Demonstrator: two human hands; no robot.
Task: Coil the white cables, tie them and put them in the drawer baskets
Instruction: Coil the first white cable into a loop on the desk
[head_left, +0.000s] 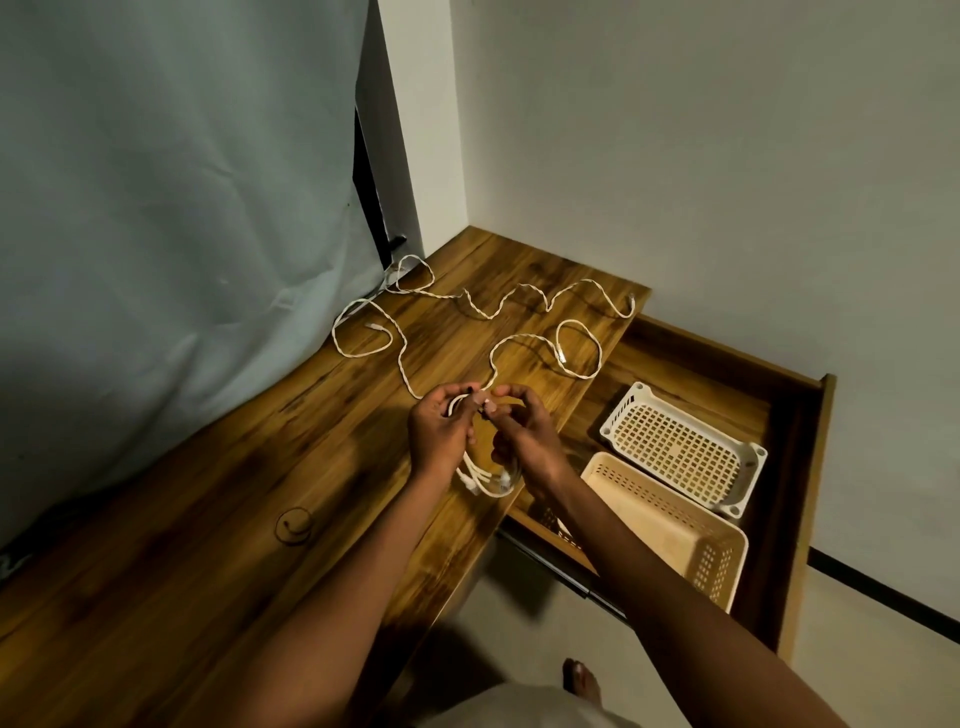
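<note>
Several white cables (400, 358) lie loosely spread over the wooden tabletop (218, 519). My left hand (439, 428) grips a small coil of white cable (488, 480), whose loops hang below both hands. My right hand (524, 434) pinches a cable end close to the left fingertips. To the right, the open drawer (779, 467) holds a white perforated basket (685, 447) and a beige basket (670, 530). Nothing shows inside either basket.
A grey cloth (156, 208) hangs along the table's left side and a white wall corner stands behind. A dark ring (294, 526) lies on the tabletop near the left forearm. A bare foot (582, 675) stands on the floor below the table edge.
</note>
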